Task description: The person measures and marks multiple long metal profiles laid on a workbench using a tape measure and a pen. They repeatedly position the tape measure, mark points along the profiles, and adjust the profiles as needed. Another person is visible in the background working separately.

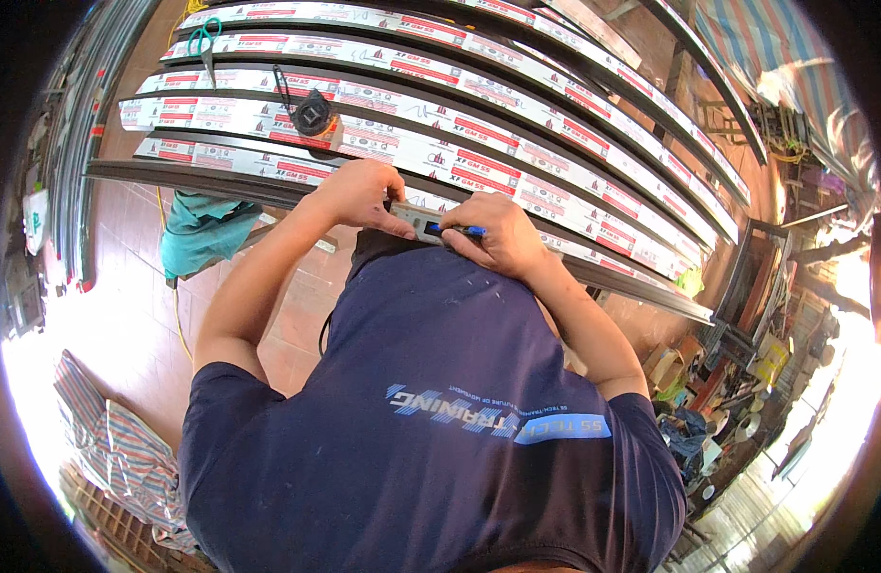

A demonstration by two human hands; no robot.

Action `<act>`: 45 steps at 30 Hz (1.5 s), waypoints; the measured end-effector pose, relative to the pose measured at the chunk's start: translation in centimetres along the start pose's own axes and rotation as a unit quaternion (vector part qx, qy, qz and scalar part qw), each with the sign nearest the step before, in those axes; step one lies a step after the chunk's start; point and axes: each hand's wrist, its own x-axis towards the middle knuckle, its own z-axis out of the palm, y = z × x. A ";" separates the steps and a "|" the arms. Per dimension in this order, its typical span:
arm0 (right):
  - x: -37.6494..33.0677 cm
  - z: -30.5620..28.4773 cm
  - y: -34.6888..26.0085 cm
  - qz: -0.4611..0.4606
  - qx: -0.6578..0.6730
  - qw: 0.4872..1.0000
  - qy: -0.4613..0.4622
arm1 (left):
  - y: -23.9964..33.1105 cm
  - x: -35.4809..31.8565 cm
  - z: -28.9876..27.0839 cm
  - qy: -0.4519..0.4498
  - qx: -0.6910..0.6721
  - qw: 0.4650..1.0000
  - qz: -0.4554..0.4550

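Note:
In front of my body, my left hand is closed, thumb and fingers pinching a short grey metal piece with a dark slot in its face. My right hand is closed around a blue pen, its fingers resting by the piece's right end. Both hands are at the near edge of a row of long dark metal profiles covered with white and red film. A black tape measure lies on the profiles beyond my left hand. Green-handled scissors lie farther left.
A teal cloth hangs below the profiles at the left. More long profiles run along the far left. Striped sheeting covers things at the lower left. Mixed clutter crowds the floor at the right, beside a dark frame.

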 end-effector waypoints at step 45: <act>-22.0 -1.8 4.4 0.245 -0.266 0.914 0.185 | -1.3 -5.0 -0.1 0.136 0.177 0.967 0.126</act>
